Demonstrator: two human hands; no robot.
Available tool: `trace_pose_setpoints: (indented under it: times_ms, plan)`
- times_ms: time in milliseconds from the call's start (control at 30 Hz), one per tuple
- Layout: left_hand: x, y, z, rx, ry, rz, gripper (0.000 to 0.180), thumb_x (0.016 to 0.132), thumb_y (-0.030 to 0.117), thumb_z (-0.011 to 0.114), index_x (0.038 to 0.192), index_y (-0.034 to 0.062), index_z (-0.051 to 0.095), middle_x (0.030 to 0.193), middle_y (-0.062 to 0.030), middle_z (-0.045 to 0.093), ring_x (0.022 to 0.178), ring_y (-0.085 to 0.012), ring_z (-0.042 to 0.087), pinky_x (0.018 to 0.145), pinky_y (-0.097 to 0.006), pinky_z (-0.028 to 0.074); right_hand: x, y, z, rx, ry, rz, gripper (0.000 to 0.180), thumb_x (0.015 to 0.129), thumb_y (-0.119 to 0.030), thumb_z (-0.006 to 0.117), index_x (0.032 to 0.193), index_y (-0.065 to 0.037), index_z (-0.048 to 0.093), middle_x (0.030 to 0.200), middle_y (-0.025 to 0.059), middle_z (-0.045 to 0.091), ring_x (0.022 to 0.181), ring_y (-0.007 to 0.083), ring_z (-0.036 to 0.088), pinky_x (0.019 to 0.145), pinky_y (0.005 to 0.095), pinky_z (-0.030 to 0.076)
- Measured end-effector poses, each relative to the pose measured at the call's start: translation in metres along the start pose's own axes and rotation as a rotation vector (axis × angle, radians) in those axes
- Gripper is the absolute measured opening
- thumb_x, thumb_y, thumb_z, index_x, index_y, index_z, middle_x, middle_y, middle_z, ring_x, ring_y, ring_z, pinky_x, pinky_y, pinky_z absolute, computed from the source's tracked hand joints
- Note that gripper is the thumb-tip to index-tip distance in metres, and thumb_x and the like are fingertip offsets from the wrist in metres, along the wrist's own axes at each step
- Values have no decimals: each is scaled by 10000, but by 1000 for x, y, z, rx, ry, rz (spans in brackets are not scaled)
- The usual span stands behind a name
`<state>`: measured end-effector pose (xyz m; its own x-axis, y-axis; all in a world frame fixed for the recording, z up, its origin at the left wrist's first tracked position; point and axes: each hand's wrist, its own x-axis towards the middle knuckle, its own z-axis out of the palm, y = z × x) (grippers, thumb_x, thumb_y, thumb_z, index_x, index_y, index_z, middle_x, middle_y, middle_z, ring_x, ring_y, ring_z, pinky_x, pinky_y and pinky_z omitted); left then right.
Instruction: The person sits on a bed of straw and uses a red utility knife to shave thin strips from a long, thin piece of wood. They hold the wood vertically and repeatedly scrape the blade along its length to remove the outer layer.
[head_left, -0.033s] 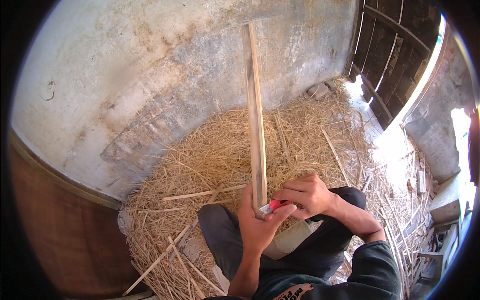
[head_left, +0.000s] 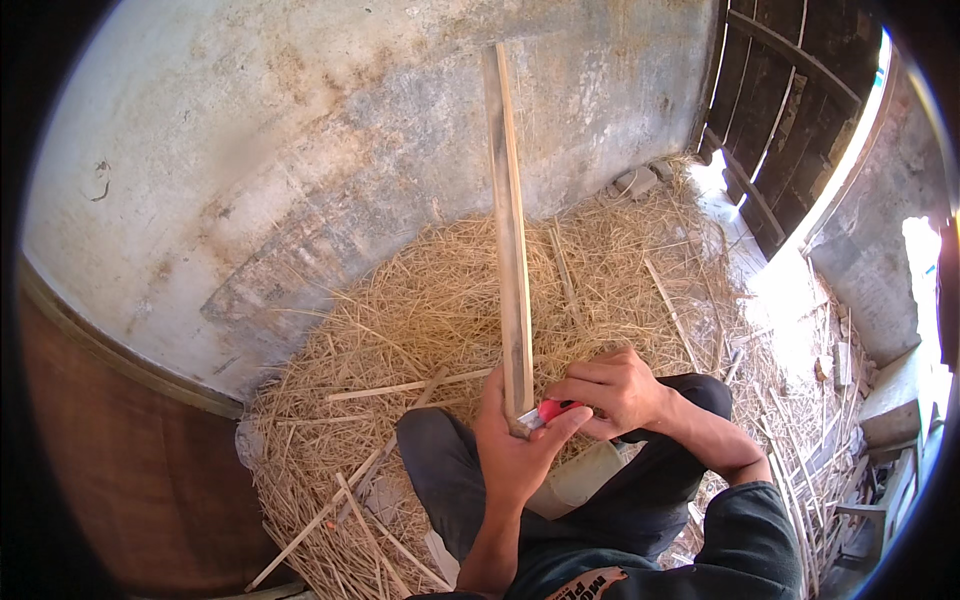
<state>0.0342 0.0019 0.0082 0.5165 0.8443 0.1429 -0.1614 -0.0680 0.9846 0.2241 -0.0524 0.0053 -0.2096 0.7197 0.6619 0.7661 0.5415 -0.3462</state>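
Observation:
A long, narrow wooden strip (head_left: 514, 240) rises away from me, its near end in my left hand (head_left: 510, 445). That hand is closed around the strip, its thumb reaching across toward a red cutter knife (head_left: 557, 408). The knife's metal blade lies against the strip's near end. My right hand (head_left: 612, 392) is closed on the knife's handle, most of which its fingers hide. Below my hands, between my folded legs, a pale rounded object (head_left: 578, 480) is partly covered by my left hand and clothing.
Straw and shavings (head_left: 400, 310) cover the floor around me, with several loose strips (head_left: 322, 525) at the left. A stained wall (head_left: 330, 140) stands ahead. A brown panel (head_left: 120, 450) is at the left, a slatted wooden door (head_left: 780, 110) at the far right.
The far end of the wooden strip has tipped up very slightly. Both hands and the knife stay in the same place.

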Motion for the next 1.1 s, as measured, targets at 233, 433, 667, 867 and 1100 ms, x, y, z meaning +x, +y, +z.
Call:
trace_pose_setpoints:
  times_ms: [233, 433, 667, 867, 1100]
  plan:
    - [3, 1, 6, 26, 68, 98, 725, 779, 151, 989, 1350, -47, 588, 1023, -2, 624, 898, -60, 578, 749, -240, 513, 4, -9, -4, -10, -15, 26, 248, 830, -188, 763, 1067, -117, 770, 785, 14, 635, 597, 214, 682, 500, 362, 527]
    - [3, -1, 5, 60, 59, 36, 763, 771, 113, 976, 1405, -44, 582, 1041, 19, 607, 922, -55, 551, 777, -227, 479, 2, -9, -1, -17, -11, 42, 247, 832, -187, 764, 1071, -128, 780, 792, 5, 643, 582, 211, 673, 491, 352, 533]
    - [8, -4, 3, 72, 69, 81, 752, 752, 160, 1006, 1359, -50, 614, 1070, -2, 633, 932, -77, 564, 791, -245, 492, 3, -15, -1, -37, -16, 108, 235, 844, -206, 788, 1071, -145, 789, 802, -3, 659, 569, 219, 668, 492, 345, 546]
    - [5, -7, 0, 92, 60, 76, 725, 768, 183, 1008, 1337, -53, 624, 1084, -21, 661, 952, -89, 599, 820, -259, 524, 5, -16, -3, -60, 11, 130, 232, 840, -228, 802, 1061, -159, 787, 810, 1, 668, 578, 226, 677, 507, 351, 557]
    - [2, -13, 2, 26, 80, 97, 563, 847, 209, 961, 1250, -51, 666, 966, -57, 723, 891, -92, 660, 783, -279, 570, 4, -10, -1, -96, 56, 112, 318, 731, -171, 781, 1043, -110, 793, 739, 28, 625, 553, 241, 638, 497, 360, 510]
